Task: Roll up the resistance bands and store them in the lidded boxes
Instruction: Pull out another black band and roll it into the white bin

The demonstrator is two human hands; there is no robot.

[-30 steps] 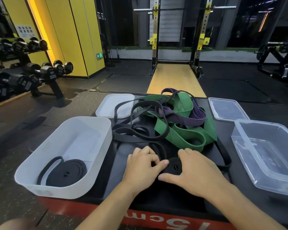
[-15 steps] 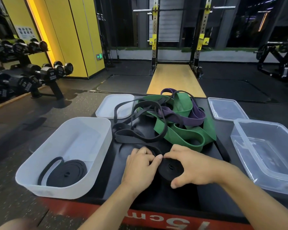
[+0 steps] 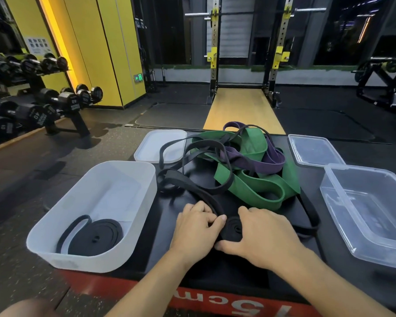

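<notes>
A partly rolled black band [image 3: 233, 228] lies flat on the black platform between my hands. My left hand [image 3: 196, 226] pinches the band's loose strand at the coil's left side. My right hand [image 3: 264, 235] curls round the coil from the right and front. The band's free length runs up toward a tangle of black [image 3: 192, 170], green [image 3: 254, 191] and purple bands [image 3: 268, 163]. A white box [image 3: 133, 225] at the left holds one rolled black band [image 3: 96, 239]. A clear box [image 3: 343, 216] stands on the right.
A white lid [image 3: 151, 145] lies behind the white box and a clear lid [image 3: 313, 149] behind the clear box. The platform's red front edge [image 3: 215, 303] is near me. Dumbbell racks [image 3: 32, 106] stand at the left, a squat rack [image 3: 245, 53] ahead.
The coil has been turned a little further and the black strand has drawn in toward it. My right hand has shifted back over the coil's right side; my left hand stays at its left.
</notes>
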